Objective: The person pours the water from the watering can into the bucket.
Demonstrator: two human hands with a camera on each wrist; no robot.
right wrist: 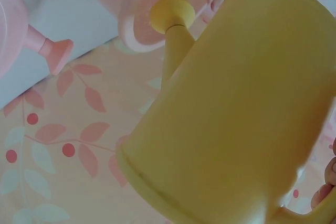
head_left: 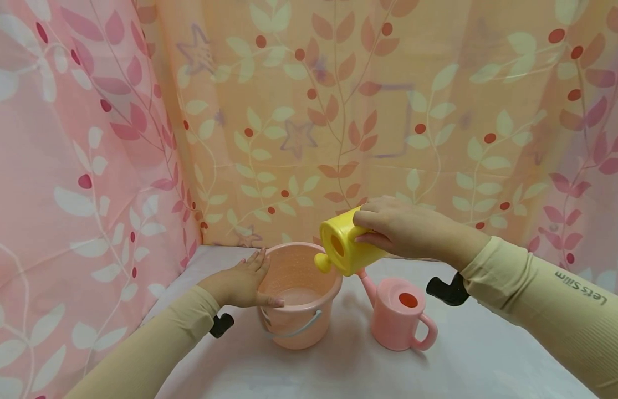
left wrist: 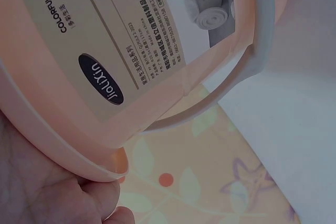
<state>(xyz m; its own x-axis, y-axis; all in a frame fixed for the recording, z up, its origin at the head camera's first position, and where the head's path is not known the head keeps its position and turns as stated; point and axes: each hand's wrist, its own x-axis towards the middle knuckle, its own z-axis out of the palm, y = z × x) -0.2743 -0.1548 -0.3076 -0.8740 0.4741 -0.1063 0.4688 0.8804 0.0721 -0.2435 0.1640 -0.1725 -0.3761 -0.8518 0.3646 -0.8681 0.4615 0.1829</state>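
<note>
My right hand (head_left: 396,224) grips the handle of a yellow watering can (head_left: 361,257), held tilted in the air with its round spout head over the right rim of a peach bucket (head_left: 299,327). The can's body fills much of the right wrist view. My left hand (head_left: 241,282) rests on the left rim of the bucket, fingers stretched along the rim and thumb lying at its front. The bucket stands upright on the white tabletop, its grey-white handle (head_left: 296,332) hanging down in front. In the left wrist view a printed label (left wrist: 110,51) shows on its side.
A pink watering can (head_left: 396,321) stands upright just right of the bucket, spout towards it and handle to the right. The white table (head_left: 488,343) ends at a leaf-patterned curtain (head_left: 289,138) behind, and a pink one (head_left: 114,194) on the left.
</note>
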